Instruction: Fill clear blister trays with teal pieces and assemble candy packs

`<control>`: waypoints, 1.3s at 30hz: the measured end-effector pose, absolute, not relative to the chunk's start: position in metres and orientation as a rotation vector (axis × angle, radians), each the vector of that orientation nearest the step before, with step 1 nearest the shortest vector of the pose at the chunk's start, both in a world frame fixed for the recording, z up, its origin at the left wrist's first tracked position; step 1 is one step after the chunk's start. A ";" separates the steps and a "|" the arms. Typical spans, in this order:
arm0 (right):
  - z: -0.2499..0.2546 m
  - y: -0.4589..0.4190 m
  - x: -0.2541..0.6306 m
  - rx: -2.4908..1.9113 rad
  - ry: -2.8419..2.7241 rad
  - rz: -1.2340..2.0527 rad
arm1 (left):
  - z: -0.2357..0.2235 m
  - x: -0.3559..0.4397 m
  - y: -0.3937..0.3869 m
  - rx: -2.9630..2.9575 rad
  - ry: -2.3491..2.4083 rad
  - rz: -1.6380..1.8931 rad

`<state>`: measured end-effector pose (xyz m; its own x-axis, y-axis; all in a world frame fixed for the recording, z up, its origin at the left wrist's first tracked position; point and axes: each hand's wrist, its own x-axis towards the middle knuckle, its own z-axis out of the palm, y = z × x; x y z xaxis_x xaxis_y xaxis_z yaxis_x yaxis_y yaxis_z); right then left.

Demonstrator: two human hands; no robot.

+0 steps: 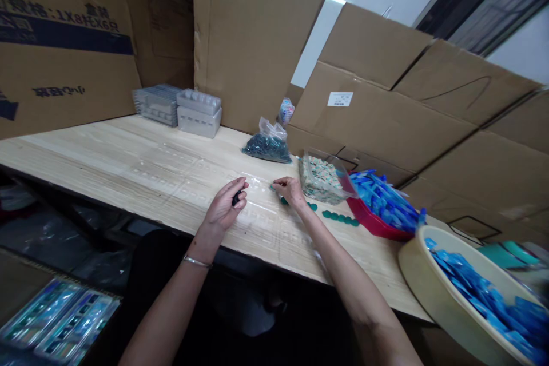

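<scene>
The left hand [225,204] is curled around a small dark piece [236,198], the right hand [288,190] pinches something too small to tell over a clear plastic tray [257,214], green discs [339,218] just beside it

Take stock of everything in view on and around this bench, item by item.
workbench: one, pale wood grain, across the view
clear plastic tray: one, transparent, under the hands
stacked clear trays: one stack, grey-tinted, back of bench
white plastic trays: one stack, white, beside them
bag of dark pieces: one, dark teal, back of bench
bag of small packets: one, cream and green, right of the hands
red tub: one, red, right side, holding blue packets
round basin: one, cream, lower right, holding more blue packets
teal discs: several, on the bench
cardboard sheets: several, brown, behind the bench
left hand: holding small dark piece
right hand: on the tray's edge
</scene>
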<state>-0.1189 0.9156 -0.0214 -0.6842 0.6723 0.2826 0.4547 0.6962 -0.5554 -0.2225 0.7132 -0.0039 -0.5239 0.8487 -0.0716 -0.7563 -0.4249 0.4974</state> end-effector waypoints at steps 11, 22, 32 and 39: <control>-0.025 0.920 -0.125 -0.880 -2.437 0.640 | -0.002 -0.222 0.713 0.235 0.568 2.037; -0.025 0.914 -0.116 -0.733 -2.387 0.623 | -0.005 -0.223 0.715 0.229 0.586 2.037; -0.026 0.924 -0.121 -0.793 -2.324 0.969 | -0.011 -0.220 0.720 0.242 0.632 2.020; -0.014 0.919 -0.110 -0.810 -2.123 1.196 | -0.008 -0.212 0.719 0.424 0.806 2.009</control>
